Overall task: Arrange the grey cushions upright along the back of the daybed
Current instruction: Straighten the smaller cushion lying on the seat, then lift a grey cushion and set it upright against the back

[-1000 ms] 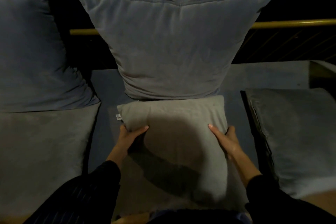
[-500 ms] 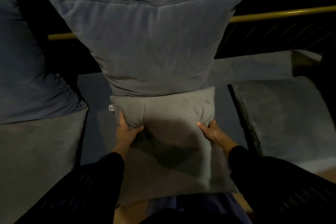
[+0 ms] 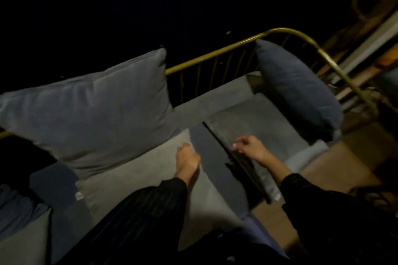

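A small light grey cushion lies flat on the daybed in front of a large blue-grey cushion, which stands upright against the gold rail. My left hand reaches across the small cushion, fingers curled on its far right corner. My right hand hovers over the left edge of a darker grey cushion lying flat to the right; its fingers are bent and hold nothing I can see. A blue cushion leans at the right end of the rail.
The daybed's grey mattress shows between the cushions. At the lower left lies another grey cushion. To the right, beyond the bed's edge, are a brown floor and dim furniture. The background is dark.
My view has swung to the right and tilted. My right hand left the small grey cushion and went to the flat cushion on the right. My left hand moved from its left side to its right corner.
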### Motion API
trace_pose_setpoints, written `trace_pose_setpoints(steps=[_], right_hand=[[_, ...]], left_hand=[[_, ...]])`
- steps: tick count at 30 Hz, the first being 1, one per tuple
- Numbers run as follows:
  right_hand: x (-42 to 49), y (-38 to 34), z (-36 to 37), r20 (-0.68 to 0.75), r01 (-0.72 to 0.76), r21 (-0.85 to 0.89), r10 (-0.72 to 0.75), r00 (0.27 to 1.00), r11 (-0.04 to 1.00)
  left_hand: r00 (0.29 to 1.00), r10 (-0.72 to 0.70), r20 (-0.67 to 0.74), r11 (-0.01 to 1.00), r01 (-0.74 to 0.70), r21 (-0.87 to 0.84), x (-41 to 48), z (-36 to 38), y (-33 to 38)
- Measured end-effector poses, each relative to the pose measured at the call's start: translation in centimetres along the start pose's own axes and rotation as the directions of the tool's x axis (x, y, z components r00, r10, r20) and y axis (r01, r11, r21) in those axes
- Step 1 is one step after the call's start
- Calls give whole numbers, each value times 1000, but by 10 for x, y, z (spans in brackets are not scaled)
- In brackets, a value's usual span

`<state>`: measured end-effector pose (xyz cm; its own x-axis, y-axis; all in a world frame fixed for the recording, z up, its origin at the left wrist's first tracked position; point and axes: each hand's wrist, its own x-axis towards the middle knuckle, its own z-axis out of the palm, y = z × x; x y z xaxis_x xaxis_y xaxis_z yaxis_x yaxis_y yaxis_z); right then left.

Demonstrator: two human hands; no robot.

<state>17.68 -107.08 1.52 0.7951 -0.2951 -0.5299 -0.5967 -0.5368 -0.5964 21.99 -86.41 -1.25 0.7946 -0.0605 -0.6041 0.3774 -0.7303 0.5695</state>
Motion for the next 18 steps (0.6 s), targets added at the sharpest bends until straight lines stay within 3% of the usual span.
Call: trace_pose_setpoints(steps=[3, 9, 11, 14, 18], right_hand=[[1, 6, -84, -237, 83, -29, -87, 968, 996], [44, 21, -233, -580, 195, -21, -171, 797, 980], [77, 42, -271, -577, 175, 3, -142, 804, 984], [133, 84, -315, -488, 70, 27, -48, 871, 997], [188, 143, -338, -281, -114, 90, 135, 950, 989]], left_hand=[[988, 154, 14, 988, -153, -18, 5, 11, 78], [926, 377, 30, 925, -375, -54, 24, 70, 242], [915, 403, 31, 912, -398, -93, 32, 98, 292], [909, 415, -25, 899, -414, -140, 39, 146, 352], [901, 432, -37, 902, -431, 22, 52, 210, 397]])
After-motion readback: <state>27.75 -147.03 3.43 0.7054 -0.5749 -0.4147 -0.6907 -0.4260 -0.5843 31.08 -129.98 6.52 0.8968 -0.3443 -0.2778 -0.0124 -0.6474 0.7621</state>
